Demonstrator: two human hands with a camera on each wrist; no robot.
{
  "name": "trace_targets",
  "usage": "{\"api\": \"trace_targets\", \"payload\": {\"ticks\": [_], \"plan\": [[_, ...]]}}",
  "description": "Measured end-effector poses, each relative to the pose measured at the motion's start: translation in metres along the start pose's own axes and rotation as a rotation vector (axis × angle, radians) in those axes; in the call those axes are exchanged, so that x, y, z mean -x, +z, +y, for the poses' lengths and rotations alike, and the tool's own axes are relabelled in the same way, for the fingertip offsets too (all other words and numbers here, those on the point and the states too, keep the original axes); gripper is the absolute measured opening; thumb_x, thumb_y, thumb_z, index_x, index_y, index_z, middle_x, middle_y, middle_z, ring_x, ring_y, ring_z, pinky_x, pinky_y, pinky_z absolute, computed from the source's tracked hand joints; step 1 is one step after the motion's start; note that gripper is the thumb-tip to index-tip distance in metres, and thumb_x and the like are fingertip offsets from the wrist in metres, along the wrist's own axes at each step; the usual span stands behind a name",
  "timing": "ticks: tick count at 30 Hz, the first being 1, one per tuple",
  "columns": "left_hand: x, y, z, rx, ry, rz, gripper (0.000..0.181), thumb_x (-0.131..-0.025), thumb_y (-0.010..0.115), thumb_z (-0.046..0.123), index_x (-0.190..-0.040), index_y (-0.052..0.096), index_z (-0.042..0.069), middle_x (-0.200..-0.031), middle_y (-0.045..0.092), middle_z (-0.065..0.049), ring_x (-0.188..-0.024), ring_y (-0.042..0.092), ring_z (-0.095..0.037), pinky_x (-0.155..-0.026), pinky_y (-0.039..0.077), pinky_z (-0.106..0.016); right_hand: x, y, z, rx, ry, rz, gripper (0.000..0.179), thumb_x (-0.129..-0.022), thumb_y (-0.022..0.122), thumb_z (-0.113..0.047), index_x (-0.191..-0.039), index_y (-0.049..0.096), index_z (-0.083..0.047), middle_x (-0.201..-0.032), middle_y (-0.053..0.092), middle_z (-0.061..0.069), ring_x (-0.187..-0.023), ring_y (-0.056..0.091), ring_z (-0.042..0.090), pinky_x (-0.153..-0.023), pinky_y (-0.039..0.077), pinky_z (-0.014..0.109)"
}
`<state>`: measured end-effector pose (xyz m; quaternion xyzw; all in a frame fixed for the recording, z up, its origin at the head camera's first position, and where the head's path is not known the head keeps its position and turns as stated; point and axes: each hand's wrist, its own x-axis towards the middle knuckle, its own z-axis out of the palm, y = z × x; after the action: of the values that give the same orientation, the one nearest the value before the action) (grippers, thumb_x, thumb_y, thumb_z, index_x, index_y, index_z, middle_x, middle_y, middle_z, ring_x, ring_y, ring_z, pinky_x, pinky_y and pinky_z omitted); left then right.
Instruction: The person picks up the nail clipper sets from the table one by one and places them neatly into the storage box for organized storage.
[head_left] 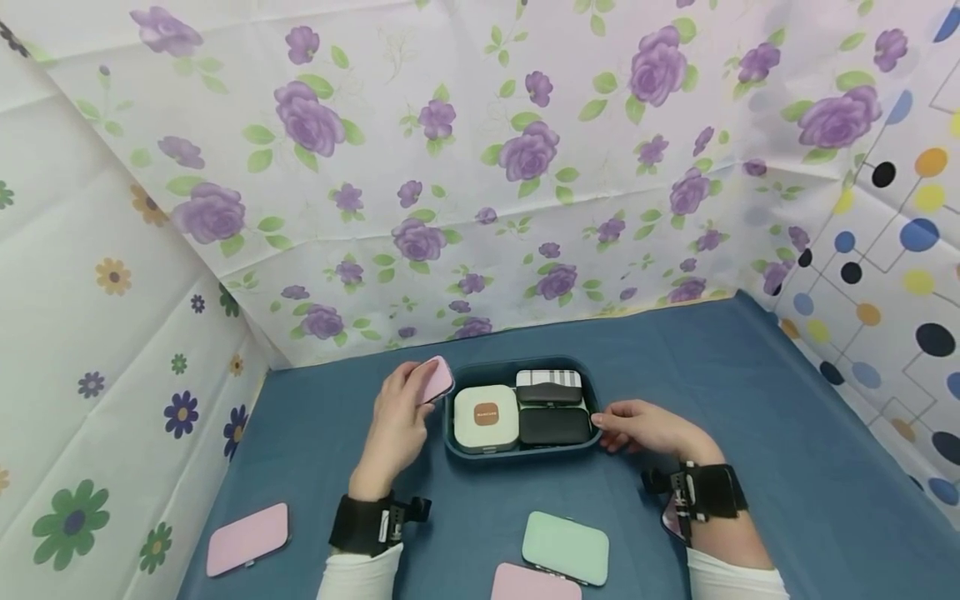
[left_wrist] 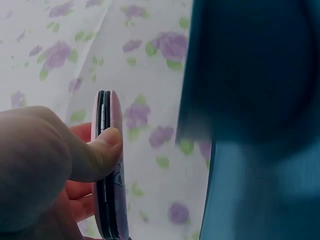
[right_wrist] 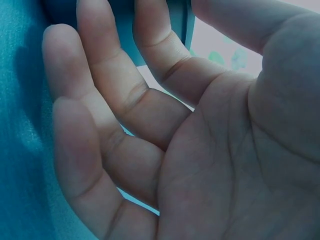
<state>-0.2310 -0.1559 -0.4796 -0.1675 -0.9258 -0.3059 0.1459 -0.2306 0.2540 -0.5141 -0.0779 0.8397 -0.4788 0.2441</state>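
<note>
In the head view my left hand (head_left: 399, 417) grips a slim pink hinged case (head_left: 437, 380) at the left end of a dark blue bin (head_left: 468, 454). The left wrist view shows the pink case (left_wrist: 118, 200) edge-on, hinge visible, with the thumb on one face and fingers behind. At the bin's right end my right hand (head_left: 637, 427) pinches the rim between thumb and forefinger. Its other fingers (right_wrist: 75, 145) are loosely bent beside the bin. Inside sit a cream square case (head_left: 487, 437), a black case (head_left: 553, 427) and a striped-and-black case (head_left: 549, 385).
A pink case (head_left: 249, 540) lies at the left on the blue tablecloth (head_left: 675, 358). Towards the front, a mint green case (head_left: 566, 547) lies against another pink case (head_left: 534, 583), cut off by the frame. Flower-printed sheets (head_left: 450, 167) rise behind the table.
</note>
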Motion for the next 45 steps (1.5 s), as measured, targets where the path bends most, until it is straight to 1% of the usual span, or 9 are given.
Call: {"api": "trace_targets", "payload": {"ticks": [6, 9, 13, 17, 24, 27, 37, 41, 45], "plan": [[-0.013, 0.018, 0.025, 0.005, 0.066, -0.057, 0.064, -0.098, 0.073, -0.006, -0.156, 0.055, 0.014, -0.15, 0.053, -0.022, -0.14, 0.048, -0.044, -0.117, 0.035, -0.065, 0.0, 0.003, 0.0, -0.003, -0.001, 0.004, 0.041, -0.109, 0.062, -0.046, -0.107, 0.07, -0.006, -0.102, 0.075, 0.007, -0.096, 0.071, 0.023, -0.084, 0.055, 0.042], [-0.017, 0.026, 0.033, -0.01, 0.111, -0.085, 0.063, -0.098, 0.073, -0.005, -0.156, 0.055, 0.013, -0.149, 0.054, -0.022, -0.139, 0.049, -0.043, -0.117, 0.035, -0.064, 0.0, 0.004, 0.0, -0.003, 0.0, 0.002, 0.041, -0.109, 0.062, -0.046, -0.107, 0.071, -0.006, -0.102, 0.075, 0.007, -0.096, 0.071, 0.023, -0.084, 0.055, 0.042], [-0.017, 0.037, 0.034, -0.058, 0.158, -0.125, 0.062, -0.098, 0.073, -0.006, -0.154, 0.056, 0.012, -0.147, 0.055, -0.022, -0.138, 0.05, -0.043, -0.117, 0.035, -0.063, -0.001, 0.004, 0.0, -0.002, 0.003, -0.002, 0.041, -0.109, 0.062, -0.046, -0.107, 0.071, -0.006, -0.102, 0.075, 0.007, -0.096, 0.072, 0.023, -0.084, 0.055, 0.042], [-0.017, 0.045, 0.034, -0.099, 0.156, -0.159, 0.061, -0.096, 0.074, -0.007, -0.152, 0.06, 0.014, -0.147, 0.056, -0.02, -0.139, 0.049, -0.042, -0.119, 0.032, -0.065, 0.0, 0.004, -0.001, -0.003, 0.006, 0.0, 0.041, -0.108, 0.062, -0.047, -0.108, 0.071, -0.006, -0.103, 0.076, 0.007, -0.097, 0.072, 0.023, -0.084, 0.055, 0.043], [-0.017, 0.055, 0.035, -0.117, 0.148, -0.194, 0.058, -0.097, 0.076, -0.001, -0.15, 0.061, 0.017, -0.147, 0.056, -0.018, -0.143, 0.047, -0.041, -0.12, 0.024, -0.073, -0.001, 0.002, -0.001, -0.005, 0.006, -0.001, 0.041, -0.109, 0.062, -0.046, -0.109, 0.071, -0.006, -0.104, 0.076, 0.007, -0.097, 0.072, 0.023, -0.084, 0.055, 0.043], [-0.018, 0.059, 0.034, -0.126, 0.151, -0.196, 0.058, -0.098, 0.077, 0.001, -0.151, 0.061, 0.017, -0.147, 0.056, -0.018, -0.144, 0.046, -0.04, -0.12, 0.022, -0.074, -0.001, 0.001, 0.0, -0.005, 0.007, -0.005, 0.041, -0.109, 0.062, -0.046, -0.109, 0.071, -0.006, -0.103, 0.075, 0.007, -0.097, 0.072, 0.023, -0.084, 0.055, 0.042], [-0.021, 0.072, 0.032, -0.19, 0.138, -0.159, 0.06, -0.096, 0.079, 0.002, -0.151, 0.062, 0.019, -0.146, 0.057, -0.017, -0.143, 0.048, -0.037, -0.122, 0.018, -0.072, -0.002, 0.0, 0.0, -0.011, 0.012, -0.006, 0.041, -0.109, 0.061, -0.047, -0.107, 0.07, -0.006, -0.103, 0.076, 0.007, -0.096, 0.071, 0.023, -0.083, 0.054, 0.042], [-0.021, 0.075, 0.033, -0.216, 0.134, -0.147, 0.06, -0.095, 0.08, 0.002, -0.15, 0.062, 0.019, -0.146, 0.058, -0.016, -0.143, 0.048, -0.036, -0.125, 0.019, -0.066, -0.001, -0.001, -0.001, -0.009, 0.011, 0.0, 0.041, -0.109, 0.061, -0.046, -0.105, 0.07, -0.006, -0.102, 0.076, 0.008, -0.096, 0.071, 0.024, -0.082, 0.054, 0.042], [-0.019, 0.076, 0.033, -0.194, 0.132, -0.132, 0.058, -0.093, 0.082, 0.0, -0.147, 0.065, 0.014, -0.144, 0.06, -0.017, -0.141, 0.051, -0.036, -0.127, 0.022, -0.058, 0.0, 0.0, -0.001, -0.007, 0.002, -0.001, 0.04, -0.11, 0.061, -0.045, -0.104, 0.069, -0.006, -0.102, 0.075, 0.007, -0.095, 0.071, 0.024, -0.083, 0.054, 0.042]]}}
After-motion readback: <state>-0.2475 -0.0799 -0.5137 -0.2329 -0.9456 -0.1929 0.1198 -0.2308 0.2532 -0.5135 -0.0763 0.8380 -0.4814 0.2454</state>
